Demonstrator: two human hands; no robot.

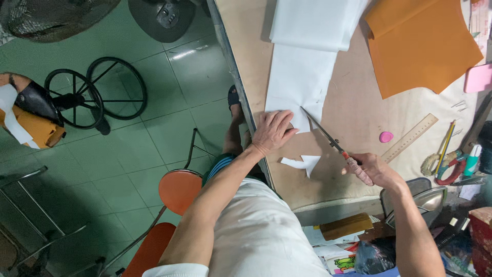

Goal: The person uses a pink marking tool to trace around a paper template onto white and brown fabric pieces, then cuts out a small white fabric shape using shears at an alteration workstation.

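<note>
White cloth (300,82): lying flat on the brown table (348,123), running from a folded stack at the far edge toward the near side, its near end under the left hand.
Left hand (271,132): pressing palm-down on the near end of the white cloth, fingers spread and pointing right, gripping nothing, just weighing the cloth down.
Right hand (371,169): closing around the taped handles of the scissors, fingers curled tight about them, near the right of the table's near edge.
Scissors (325,136): pointing far-left, blades appearing barely parted or shut, tips reaching onto the white cloth just right of the left hand's fingertips.
White scrap (303,163): lying loose on the table between the two hands, apart from the main piece.
Orange cloth (420,43): lying folded at the far right of the table, well apart from the white cloth.
Pink chalk piece (386,137): sitting right of the scissors, just beside the wooden ruler (410,138).
Wooden ruler: lying slantwise, right of the chalk.
Iron (425,200): sitting at the near right, just beyond the right wrist.
Orange stool (179,190): standing on the green tiled floor (138,149), left of the table, under the person's body.
</note>
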